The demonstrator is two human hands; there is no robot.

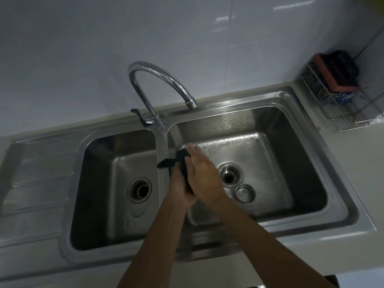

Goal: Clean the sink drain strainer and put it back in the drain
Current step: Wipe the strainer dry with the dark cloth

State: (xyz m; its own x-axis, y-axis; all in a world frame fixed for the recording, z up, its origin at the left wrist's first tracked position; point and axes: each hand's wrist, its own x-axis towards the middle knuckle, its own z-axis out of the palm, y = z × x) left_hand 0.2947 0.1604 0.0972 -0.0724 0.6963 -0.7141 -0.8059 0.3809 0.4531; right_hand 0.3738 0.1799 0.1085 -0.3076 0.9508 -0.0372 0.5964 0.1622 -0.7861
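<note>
**Dark cloth pressed between both hands over the right basin**

The left hand [180, 187] and right hand [204, 175] are clamped palm to palm on a black crumpled cloth [178, 163]. The round steel drain strainer [245, 193] lies on the floor of the right stainless basin [299, 163], just beside the open drain hole [230, 175].

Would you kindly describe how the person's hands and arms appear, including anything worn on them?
Both forearms are bare as far as the picture shows, with no sleeves in sight. The left hand and the right hand wear no gloves, and no watch, bracelet or ring is visible.
</note>
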